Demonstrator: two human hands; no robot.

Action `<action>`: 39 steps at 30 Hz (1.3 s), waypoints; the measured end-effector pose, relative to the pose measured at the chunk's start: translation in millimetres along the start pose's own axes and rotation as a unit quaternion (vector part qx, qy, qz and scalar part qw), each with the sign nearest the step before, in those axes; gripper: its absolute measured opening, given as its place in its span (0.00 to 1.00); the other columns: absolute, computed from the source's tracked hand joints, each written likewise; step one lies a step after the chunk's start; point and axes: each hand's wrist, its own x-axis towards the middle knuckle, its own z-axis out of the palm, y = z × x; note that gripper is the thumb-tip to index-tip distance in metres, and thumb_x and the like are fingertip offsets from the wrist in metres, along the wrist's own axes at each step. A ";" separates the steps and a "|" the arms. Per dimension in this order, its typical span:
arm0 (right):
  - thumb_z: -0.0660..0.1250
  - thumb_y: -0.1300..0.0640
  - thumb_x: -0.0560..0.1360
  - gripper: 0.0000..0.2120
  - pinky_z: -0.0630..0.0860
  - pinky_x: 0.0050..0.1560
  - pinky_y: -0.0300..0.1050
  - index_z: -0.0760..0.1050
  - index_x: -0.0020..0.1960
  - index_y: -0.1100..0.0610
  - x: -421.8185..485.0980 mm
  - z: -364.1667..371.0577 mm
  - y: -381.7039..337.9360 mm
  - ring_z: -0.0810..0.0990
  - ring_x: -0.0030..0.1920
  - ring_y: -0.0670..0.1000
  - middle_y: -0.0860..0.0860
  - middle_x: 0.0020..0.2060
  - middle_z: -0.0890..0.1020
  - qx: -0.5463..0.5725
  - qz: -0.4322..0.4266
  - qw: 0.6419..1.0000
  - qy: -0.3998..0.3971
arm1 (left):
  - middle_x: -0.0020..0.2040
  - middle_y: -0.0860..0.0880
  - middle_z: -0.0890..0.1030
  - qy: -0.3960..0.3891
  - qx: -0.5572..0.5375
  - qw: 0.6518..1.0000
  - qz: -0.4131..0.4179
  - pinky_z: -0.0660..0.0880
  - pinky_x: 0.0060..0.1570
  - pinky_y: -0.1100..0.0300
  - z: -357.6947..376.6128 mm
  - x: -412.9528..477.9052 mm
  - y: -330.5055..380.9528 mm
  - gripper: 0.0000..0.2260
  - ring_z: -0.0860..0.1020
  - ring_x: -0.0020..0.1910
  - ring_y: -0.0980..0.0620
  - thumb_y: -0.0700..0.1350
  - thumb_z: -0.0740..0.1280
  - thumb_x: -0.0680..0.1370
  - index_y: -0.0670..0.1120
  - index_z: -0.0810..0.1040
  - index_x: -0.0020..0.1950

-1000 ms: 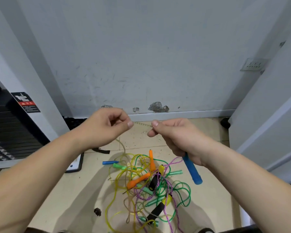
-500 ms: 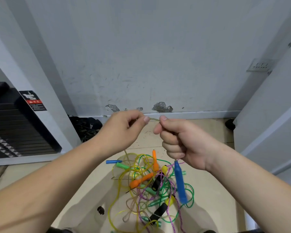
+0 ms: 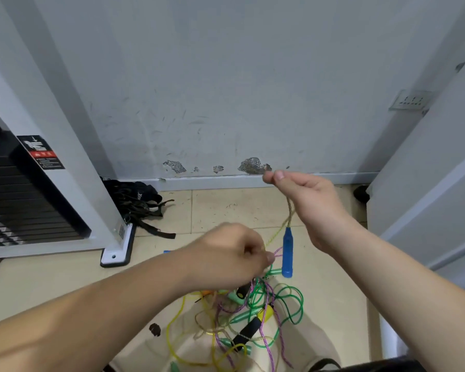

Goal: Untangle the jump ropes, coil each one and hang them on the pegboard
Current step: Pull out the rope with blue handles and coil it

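Head view: one camera, looking down.
Right hand (image 3: 306,208): raised at right; a braided cord (image 3: 290,210) is pinched between thumb and forefinger.
Left hand (image 3: 226,253): lower and nearer; the same cord is pinched in curled fingers.
Blue handle (image 3: 287,253): hung upright from the cord, between the hands.
Rope pile (image 3: 253,315): tangled on the floor (image 3: 226,208), below the hands.
Black straps (image 3: 140,202): laid far left.
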 end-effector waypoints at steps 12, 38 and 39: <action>0.58 0.50 0.86 0.18 0.70 0.35 0.48 0.76 0.44 0.59 -23.6 32.3 -9.6 0.59 0.25 0.51 0.51 0.24 0.65 0.069 0.108 0.965 -0.228 | 0.29 0.52 0.69 0.329 -0.101 0.937 0.057 0.63 0.29 0.64 -58.7 6.0 -25.3 0.11 0.64 0.28 0.58 0.48 0.70 0.81 0.43 0.82 0.42; 0.57 0.47 0.86 0.23 0.61 0.30 0.45 0.79 0.43 0.62 -17.5 28.8 -7.8 0.63 0.24 0.52 0.55 0.23 0.70 -0.007 0.091 0.974 -0.205 | 0.29 0.52 0.69 0.307 -0.173 0.933 0.075 0.64 0.27 0.63 -58.2 2.3 -8.4 0.08 0.64 0.28 0.57 0.44 0.72 0.79 0.41 0.83 0.43; 0.57 0.46 0.85 0.22 0.60 0.30 0.45 0.77 0.43 0.60 -20.5 31.0 -11.1 0.63 0.24 0.52 0.54 0.23 0.70 0.040 0.117 0.969 -0.215 | 0.29 0.51 0.68 0.296 -0.161 0.940 0.055 0.62 0.27 0.64 -56.4 4.2 -13.7 0.10 0.64 0.28 0.57 0.45 0.71 0.81 0.41 0.83 0.43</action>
